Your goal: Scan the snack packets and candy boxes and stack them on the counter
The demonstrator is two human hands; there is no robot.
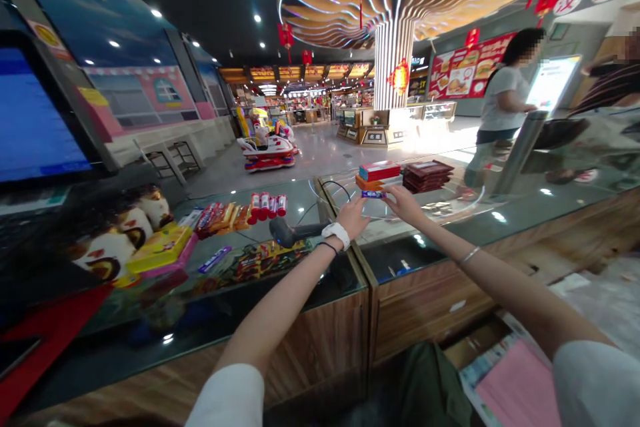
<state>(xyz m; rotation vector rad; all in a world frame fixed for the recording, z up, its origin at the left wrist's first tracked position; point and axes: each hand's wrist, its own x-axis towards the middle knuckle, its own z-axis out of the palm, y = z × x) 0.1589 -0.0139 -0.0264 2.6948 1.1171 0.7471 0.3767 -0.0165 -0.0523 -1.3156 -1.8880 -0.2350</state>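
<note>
A small purple candy packet point(373, 195) is held level above the glass counter, pinched at both ends. My left hand point(353, 217), with a white band on the wrist, has its fingers on the packet's left end. On its right end are the fingers of my right hand point(404, 204), which wears a thin bracelet. Just beyond lie a red box point(379, 170) stacked on orange packs point(369, 183), and a pile of dark red flat packets point(427, 175). A black handheld scanner point(290, 232) rests on the counter left of my left hand.
Several red-capped tubes point(269, 205), rows of snack bars point(225, 217), another purple packet point(215, 259) and a yellow box point(163, 248) lie on the left. A monitor point(40, 113) stands far left. A metal post point(524, 150) rises at right; a person point(505, 97) stands beyond it.
</note>
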